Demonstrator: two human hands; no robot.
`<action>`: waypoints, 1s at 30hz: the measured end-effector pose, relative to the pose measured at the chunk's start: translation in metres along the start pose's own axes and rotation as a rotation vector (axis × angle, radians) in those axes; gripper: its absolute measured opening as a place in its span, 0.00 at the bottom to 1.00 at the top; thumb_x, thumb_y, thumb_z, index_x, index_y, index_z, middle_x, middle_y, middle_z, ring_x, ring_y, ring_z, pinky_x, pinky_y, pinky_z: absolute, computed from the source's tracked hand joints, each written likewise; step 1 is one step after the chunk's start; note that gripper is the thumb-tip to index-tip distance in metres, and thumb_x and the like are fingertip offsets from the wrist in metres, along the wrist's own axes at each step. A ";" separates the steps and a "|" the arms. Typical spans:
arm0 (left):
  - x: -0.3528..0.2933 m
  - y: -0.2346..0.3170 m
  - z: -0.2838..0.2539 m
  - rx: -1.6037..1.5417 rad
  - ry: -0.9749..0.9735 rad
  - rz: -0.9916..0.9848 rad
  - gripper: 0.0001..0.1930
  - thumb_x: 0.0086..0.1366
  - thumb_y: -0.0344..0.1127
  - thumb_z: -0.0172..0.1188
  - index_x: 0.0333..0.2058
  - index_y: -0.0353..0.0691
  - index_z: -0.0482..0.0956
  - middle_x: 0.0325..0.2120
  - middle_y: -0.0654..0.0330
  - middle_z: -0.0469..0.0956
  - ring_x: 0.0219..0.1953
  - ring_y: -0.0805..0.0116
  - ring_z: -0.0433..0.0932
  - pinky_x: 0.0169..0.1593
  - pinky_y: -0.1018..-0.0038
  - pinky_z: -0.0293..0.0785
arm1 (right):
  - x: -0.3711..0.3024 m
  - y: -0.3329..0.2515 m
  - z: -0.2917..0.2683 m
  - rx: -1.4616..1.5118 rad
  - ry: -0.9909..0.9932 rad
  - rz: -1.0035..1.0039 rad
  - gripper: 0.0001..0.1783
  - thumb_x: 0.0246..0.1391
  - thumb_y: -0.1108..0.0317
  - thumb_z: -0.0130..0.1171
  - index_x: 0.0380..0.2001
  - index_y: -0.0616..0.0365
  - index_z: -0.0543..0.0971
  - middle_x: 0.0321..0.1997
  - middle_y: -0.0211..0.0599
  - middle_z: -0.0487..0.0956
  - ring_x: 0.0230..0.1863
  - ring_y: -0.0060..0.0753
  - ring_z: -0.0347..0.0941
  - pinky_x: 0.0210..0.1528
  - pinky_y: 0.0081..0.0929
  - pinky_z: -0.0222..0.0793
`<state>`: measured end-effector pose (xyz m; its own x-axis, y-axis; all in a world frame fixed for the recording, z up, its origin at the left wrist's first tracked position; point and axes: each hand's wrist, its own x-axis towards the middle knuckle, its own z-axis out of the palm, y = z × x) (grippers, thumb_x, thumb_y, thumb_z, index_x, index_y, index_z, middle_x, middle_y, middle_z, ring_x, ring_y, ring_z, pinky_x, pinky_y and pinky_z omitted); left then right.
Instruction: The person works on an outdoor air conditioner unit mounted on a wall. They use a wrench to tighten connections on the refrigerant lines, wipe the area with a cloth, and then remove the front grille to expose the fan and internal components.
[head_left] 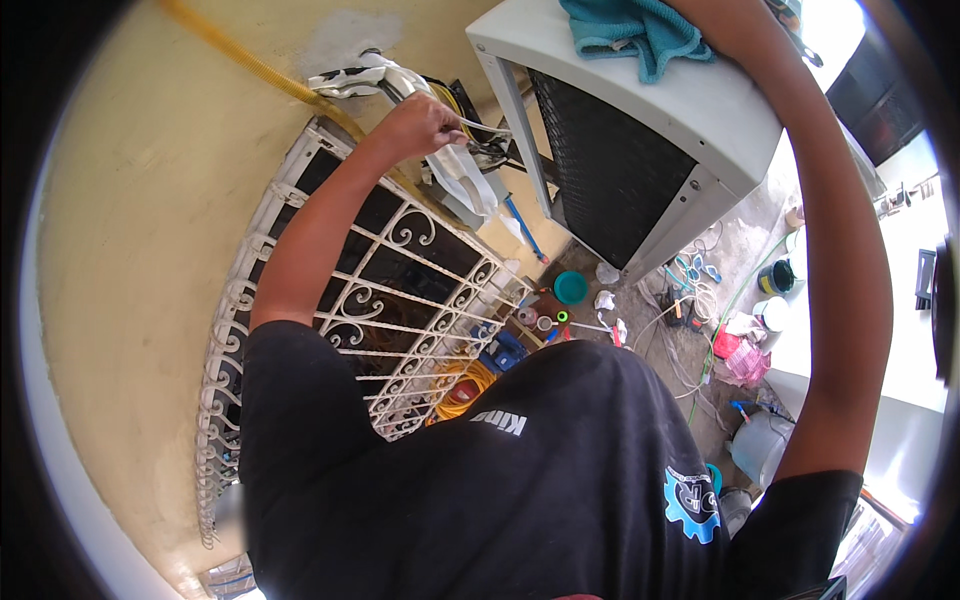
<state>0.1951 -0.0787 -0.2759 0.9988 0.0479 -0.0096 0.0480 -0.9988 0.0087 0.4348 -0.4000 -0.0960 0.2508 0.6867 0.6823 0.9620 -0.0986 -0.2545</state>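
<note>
From the head camera, looking steeply down: the person stands high beside a white outdoor air-conditioner unit (690, 110), a boxy metal casing with a dark finned coil on the side facing them. A teal cloth (640, 30) lies crumpled on its smooth top. The left hand (425, 125) is clenched around a bundle of thin wires and pipes (480, 135) where they leave the yellow plastered wall (150, 220) beside the unit; white wrapped insulation (365, 75) curls just above the fist, and a loose white plastic wrap (465, 180) hangs below it. A yellow corrugated hose (250, 65) runs slantwise across the wall. The right arm reaches up over the unit's top; the right hand is cut off at the upper edge, so I cannot tell its grip.

Below the left arm, a white wrought-iron window grille (400, 300) with scrollwork bulges out from the wall. Far down on the concrete floor lie a coiled orange cable (462, 385), a teal bowl (571, 287), a pink bag (745, 360) and loose white cords (690, 300)
</note>
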 end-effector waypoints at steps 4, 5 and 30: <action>-0.005 0.011 0.001 0.236 -0.057 -0.011 0.14 0.64 0.50 0.67 0.32 0.44 0.89 0.29 0.57 0.86 0.36 0.54 0.84 0.52 0.59 0.72 | -0.001 -0.012 -0.003 0.014 -0.041 0.097 0.16 0.57 0.60 0.63 0.44 0.58 0.84 0.43 0.48 0.85 0.46 0.45 0.82 0.52 0.39 0.76; -0.006 0.014 0.003 0.293 -0.086 -0.043 0.14 0.64 0.49 0.67 0.31 0.45 0.89 0.29 0.58 0.86 0.37 0.56 0.84 0.53 0.59 0.71 | -0.002 -0.014 -0.004 0.038 -0.027 0.077 0.16 0.57 0.60 0.63 0.44 0.58 0.84 0.43 0.47 0.85 0.47 0.44 0.82 0.52 0.38 0.76; -0.030 0.029 0.032 0.226 0.049 -0.083 0.17 0.67 0.44 0.65 0.51 0.46 0.85 0.45 0.62 0.83 0.50 0.62 0.81 0.55 0.62 0.68 | -0.003 -0.014 -0.004 0.019 0.005 0.159 0.16 0.57 0.57 0.65 0.43 0.56 0.84 0.43 0.44 0.85 0.47 0.41 0.81 0.54 0.37 0.75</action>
<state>0.1668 -0.1091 -0.3076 0.9910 0.1252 0.0474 0.1325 -0.9677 -0.2146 0.4206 -0.4038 -0.0920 0.4009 0.6596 0.6358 0.9078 -0.1924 -0.3727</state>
